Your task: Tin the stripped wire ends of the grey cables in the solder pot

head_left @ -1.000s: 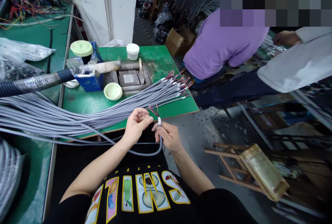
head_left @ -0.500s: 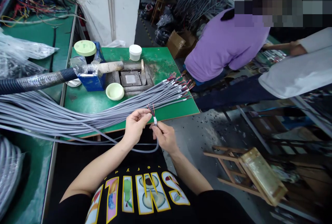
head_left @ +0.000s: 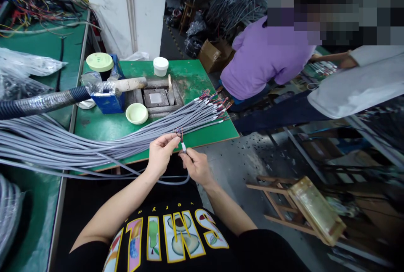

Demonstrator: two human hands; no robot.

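My right hand (head_left: 196, 165) grips a grey cable (head_left: 173, 183) just below its white-wrapped end, which points up and away from me. Thin coloured wires (head_left: 179, 132) fan out of that end. With thumb and forefinger pinched together, my left hand (head_left: 162, 152) holds some of these wires. Just beyond both hands, a thick bundle of grey cables (head_left: 126, 142) lies across the green table (head_left: 195, 138), its stripped ends fanned toward the right corner.
Behind the bundle are a soldering pot (head_left: 155, 98), a pale green bowl (head_left: 136, 114), a white tub (head_left: 160, 66) and a blue box (head_left: 109, 103) beside an exhaust hose (head_left: 75, 94). A wooden stool (head_left: 277, 204) stands at right. Two people work beyond the table.
My left fingers have closed in on the wires at the cable end. The whole view has shifted slightly, so things appear a little farther left.
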